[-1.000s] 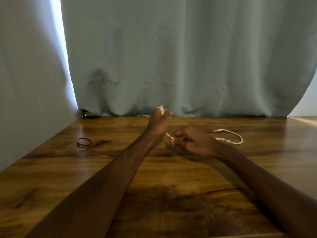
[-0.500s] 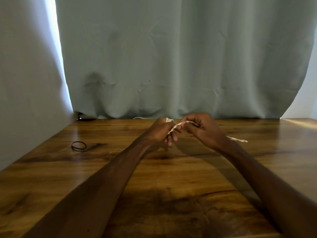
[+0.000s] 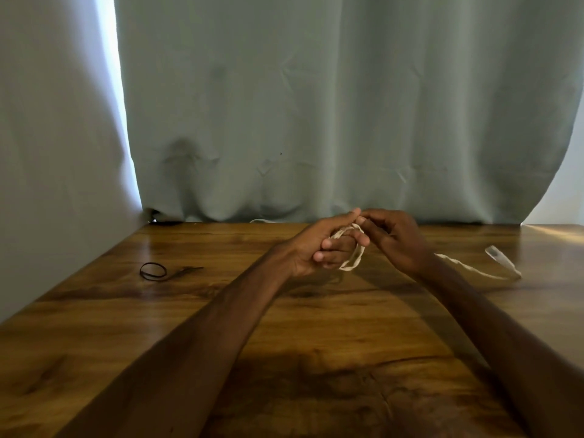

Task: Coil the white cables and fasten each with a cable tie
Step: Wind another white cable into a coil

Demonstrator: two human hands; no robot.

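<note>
Left hand (image 3: 319,248) clenches a looped cable (image 3: 354,263), right hand (image 3: 395,238) pinching it alongside, a tie (image 3: 153,271) well left.

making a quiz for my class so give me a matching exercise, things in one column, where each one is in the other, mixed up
Things:
1 white braided cable
2 black looped cable tie
3 pale green fabric curtain

Places:
a hanging behind the brown wooden table
b looped round the fingers of the left hand
c lying on the table, left of both arms

Pairs: 1-b, 2-c, 3-a
</note>
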